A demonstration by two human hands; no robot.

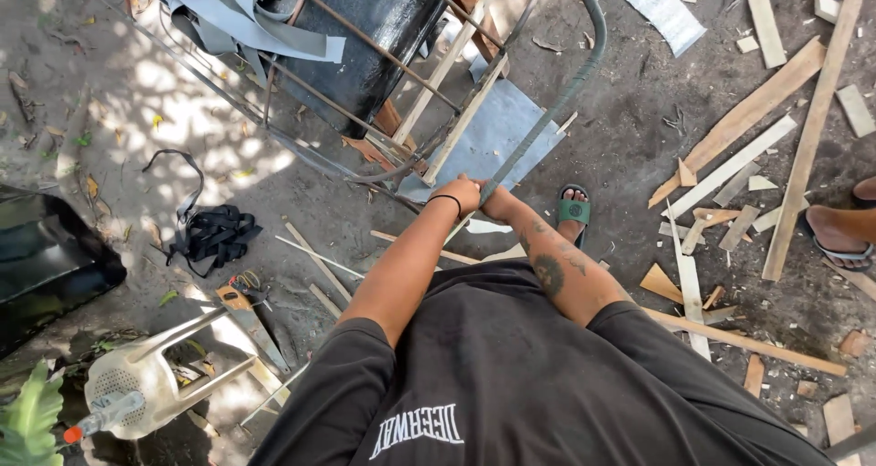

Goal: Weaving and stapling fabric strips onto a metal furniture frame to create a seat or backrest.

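Observation:
A metal rod chair frame (pixel 365 101) lies tipped on the dirt in front of me. Grey plastic strap (pixel 547 110) is wound along its curved outer tube. My left hand (pixel 461 194) wears a black wrist band and is closed on the strap end at the base of that tube. My right hand (pixel 497 203) is closed on the same tube and strap, touching the left hand. Loose grey strips (pixel 242 14) hang over the frame's far end, beside a black cushion (pixel 383 28).
A flat grey sheet (pixel 497 137) lies under the frame. My foot in a green sandal (pixel 573 212) stands nearby; another person's sandalled foot (pixel 839 233) is at the right. Wood offcuts (pixel 739 169) litter the right. Black straps (pixel 212 233), a handsaw (pixel 254 320) and an overturned plastic stool (pixel 146 384) lie left.

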